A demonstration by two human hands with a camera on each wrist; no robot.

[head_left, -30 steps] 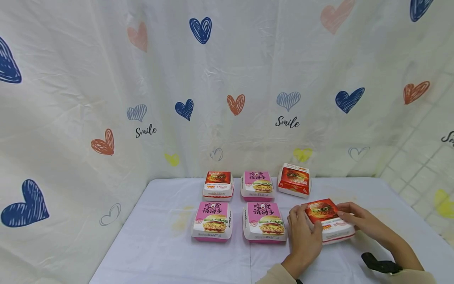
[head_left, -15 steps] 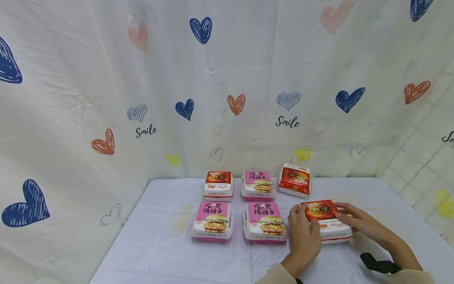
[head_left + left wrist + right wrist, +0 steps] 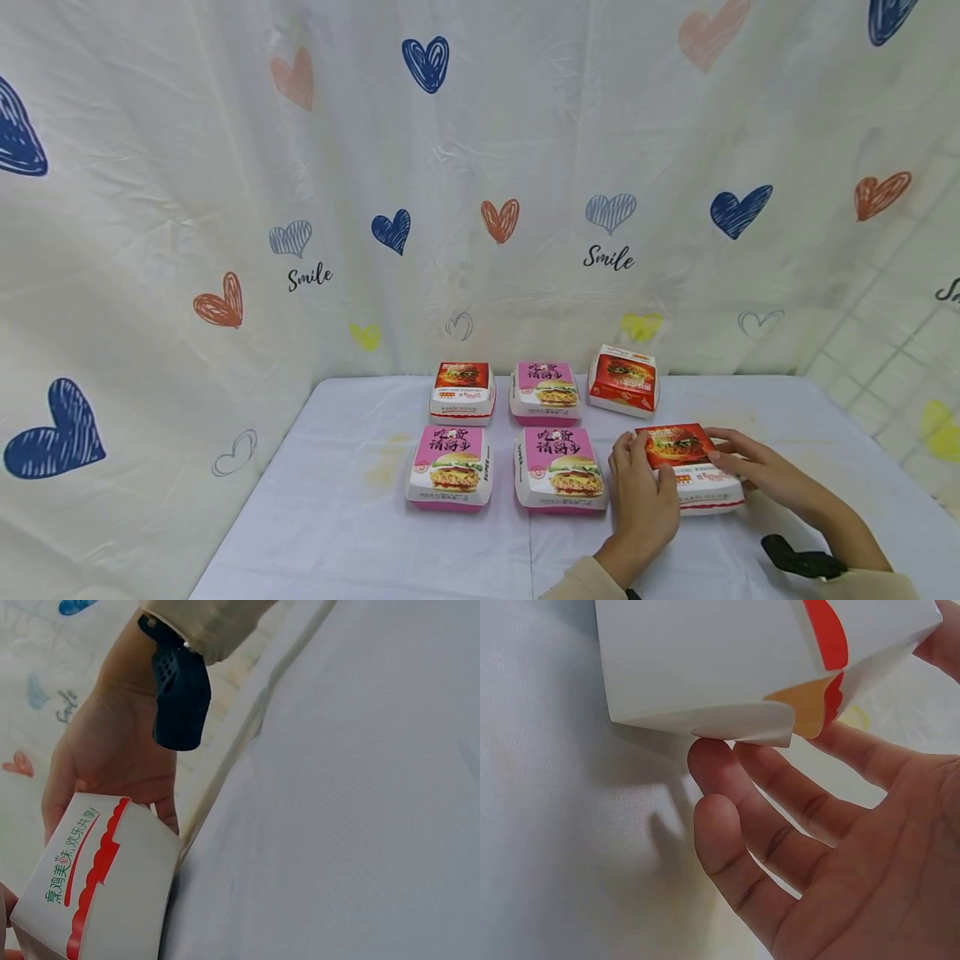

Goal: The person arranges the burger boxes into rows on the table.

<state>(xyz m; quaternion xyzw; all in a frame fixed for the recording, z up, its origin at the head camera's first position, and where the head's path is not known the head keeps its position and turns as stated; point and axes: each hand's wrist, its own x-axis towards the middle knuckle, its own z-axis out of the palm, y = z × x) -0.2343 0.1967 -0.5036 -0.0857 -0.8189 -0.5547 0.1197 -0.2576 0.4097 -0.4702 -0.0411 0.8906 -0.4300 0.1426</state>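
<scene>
A red-and-white burger box (image 3: 693, 471) lies at the right front of the table, printed with a burger picture. My left hand (image 3: 645, 496) holds its left side, thumb on the top near the front edge. My right hand (image 3: 772, 475) holds the right side, with fingers over the top edge. In the right wrist view, bent fingers of the right hand (image 3: 840, 832) touch a small white flap low on the burger box (image 3: 697, 660). The left wrist view shows the box's side (image 3: 112, 877) with the right hand (image 3: 120, 746) beyond it.
Left of the hands stand two pink burger boxes (image 3: 450, 475), with another pink box (image 3: 546, 392) behind. Two red-and-white boxes (image 3: 462, 393) (image 3: 622, 383) stand in the back row, the right one turned. A heart-printed curtain (image 3: 480, 167) hangs behind the table (image 3: 337, 533).
The held box has shifted slightly left and turned a little straighter toward the front. Both hands keep their hold on it, moving left with it slightly. The other boxes stay put.
</scene>
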